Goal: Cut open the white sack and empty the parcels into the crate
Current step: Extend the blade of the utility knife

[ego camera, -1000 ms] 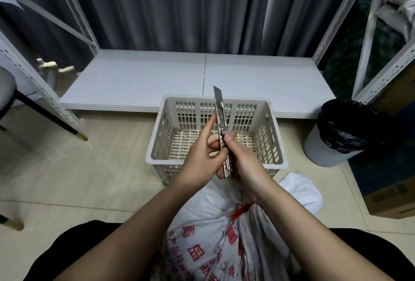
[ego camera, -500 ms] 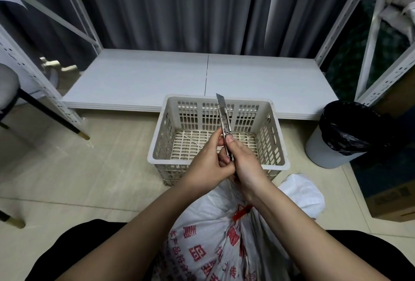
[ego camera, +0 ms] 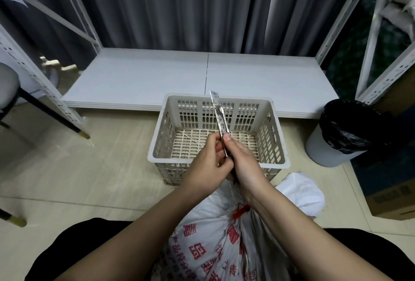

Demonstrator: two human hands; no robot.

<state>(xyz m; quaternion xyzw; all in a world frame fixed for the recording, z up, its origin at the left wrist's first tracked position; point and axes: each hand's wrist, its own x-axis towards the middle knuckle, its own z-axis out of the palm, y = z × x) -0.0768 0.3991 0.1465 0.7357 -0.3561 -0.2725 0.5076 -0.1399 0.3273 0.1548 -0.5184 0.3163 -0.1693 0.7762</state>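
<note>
Lying tied on the floor nearest the camera, the white sack (ego camera: 226,242) is uncut — its red tie (ego camera: 241,211) intact. Just above, both hands — left hand (ego camera: 205,166), right hand (ego camera: 243,164) — grip a utility knife (ego camera: 219,114), blade out. Next: slit the neck, tip toward the empty crate (ego camera: 219,133) beyond. Red print, unreadable.

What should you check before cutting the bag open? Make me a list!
1. Blade out of the knife: ok, it points up and away.
2. Right hand grips the knife handle: ok.
3. Left hand off the blade: ok, it holds lower down.
4. White sack tied with its red tie: ok, uncut.
5. Crate ready for parcels: ok, nothing inside.
6. Blade locked: cannot tell.
</note>
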